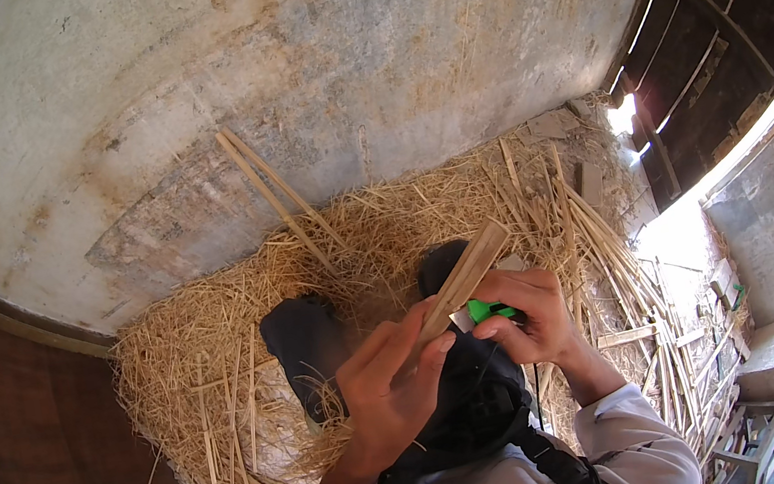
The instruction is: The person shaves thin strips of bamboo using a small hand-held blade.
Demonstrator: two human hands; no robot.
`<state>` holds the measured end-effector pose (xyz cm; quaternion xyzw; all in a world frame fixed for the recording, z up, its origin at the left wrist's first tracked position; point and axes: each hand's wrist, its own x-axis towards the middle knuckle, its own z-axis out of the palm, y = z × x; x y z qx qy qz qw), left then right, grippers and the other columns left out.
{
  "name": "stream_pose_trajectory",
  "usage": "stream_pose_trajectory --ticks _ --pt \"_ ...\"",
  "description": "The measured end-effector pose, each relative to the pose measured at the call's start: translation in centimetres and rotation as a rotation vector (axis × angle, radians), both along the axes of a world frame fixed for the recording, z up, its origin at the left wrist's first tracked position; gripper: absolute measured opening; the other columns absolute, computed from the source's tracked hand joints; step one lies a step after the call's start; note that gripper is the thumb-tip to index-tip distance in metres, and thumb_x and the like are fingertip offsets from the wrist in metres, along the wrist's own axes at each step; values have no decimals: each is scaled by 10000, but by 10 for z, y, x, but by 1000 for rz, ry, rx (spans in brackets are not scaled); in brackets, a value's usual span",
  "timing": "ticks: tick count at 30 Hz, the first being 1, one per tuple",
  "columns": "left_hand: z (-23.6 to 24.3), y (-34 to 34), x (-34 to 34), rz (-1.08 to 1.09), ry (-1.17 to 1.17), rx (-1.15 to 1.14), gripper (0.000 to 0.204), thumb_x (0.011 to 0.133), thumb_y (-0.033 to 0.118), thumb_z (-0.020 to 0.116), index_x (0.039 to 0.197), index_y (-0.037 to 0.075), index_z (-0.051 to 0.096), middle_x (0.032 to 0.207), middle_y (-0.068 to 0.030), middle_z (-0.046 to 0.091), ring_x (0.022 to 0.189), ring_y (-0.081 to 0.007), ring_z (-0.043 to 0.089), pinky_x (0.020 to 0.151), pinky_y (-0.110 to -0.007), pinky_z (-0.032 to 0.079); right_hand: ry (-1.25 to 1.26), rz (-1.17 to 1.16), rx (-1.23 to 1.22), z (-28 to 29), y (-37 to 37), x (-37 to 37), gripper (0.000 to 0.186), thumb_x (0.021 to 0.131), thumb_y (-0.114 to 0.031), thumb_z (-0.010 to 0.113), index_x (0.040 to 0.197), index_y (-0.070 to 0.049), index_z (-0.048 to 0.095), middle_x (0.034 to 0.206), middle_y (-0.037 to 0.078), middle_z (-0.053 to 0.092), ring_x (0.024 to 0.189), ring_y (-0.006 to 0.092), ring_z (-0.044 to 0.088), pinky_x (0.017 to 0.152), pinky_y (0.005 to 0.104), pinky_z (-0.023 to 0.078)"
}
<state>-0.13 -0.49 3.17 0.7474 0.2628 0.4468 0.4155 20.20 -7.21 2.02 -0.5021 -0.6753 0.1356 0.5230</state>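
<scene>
A split strip of bamboo or wood [474, 264] slants up and to the right in front of my lap. My left hand [390, 375] is closed round its lower end, thumb and fingers on either side. In my right hand [532, 310] is a green-handled knife [487, 310], gripped with the fingers wrapped round the handle. Its short pale blade points left and lies close against the strip's lower edge; whether it cuts in cannot be seen. Both hands are above my dark trouser legs [302, 347].
Straw-like shavings [205, 372] cover the floor around my legs. Two long strips [270, 195] lean on the stained wall [310, 72] ahead. Several strips lie piled [633, 294] at the right. A brown wooden panel [42, 428] stands at the left, dark boards [706, 19] at the far right.
</scene>
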Motion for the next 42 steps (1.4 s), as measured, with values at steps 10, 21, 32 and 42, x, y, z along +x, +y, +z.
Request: stream_pose_trajectory --ticks 10,21,32,42 --pt "-6 1 -1 36 63 46 356 925 53 816 1260 -33 734 843 -106 680 682 -145 622 603 -282 502 -47 -16 -46 8 3 4 283 884 -166 837 1121 -31 759 857 94 715 644 240 683 557 333 507" --pt "-20 8 6 32 0 -39 300 936 51 805 1205 -57 731 850 -127 699 700 -131 624 617 -283 501 -183 -262 47 -3 9 -10 272 856 -194 866 1079 -70 772 791 62 702 591 226 673 520 331 512" --pt "-26 25 -11 -292 -98 -765 361 1025 144 732 1354 -2 711 917 53 662 773 -18 530 657 -191 425 -65 -200 13 -8 19 -15 250 914 -210 813 1091 -53 732 764 60 657 650 241 676 593 358 519" --pt "-19 21 -6 -37 -40 -302 275 979 122 768 1201 -34 724 899 -39 706 808 -63 605 704 -233 488 457 206 -177 -28 9 2 354 1029 -227 698 1294 -19 591 837 6 616 738 104 504 744 279 432"
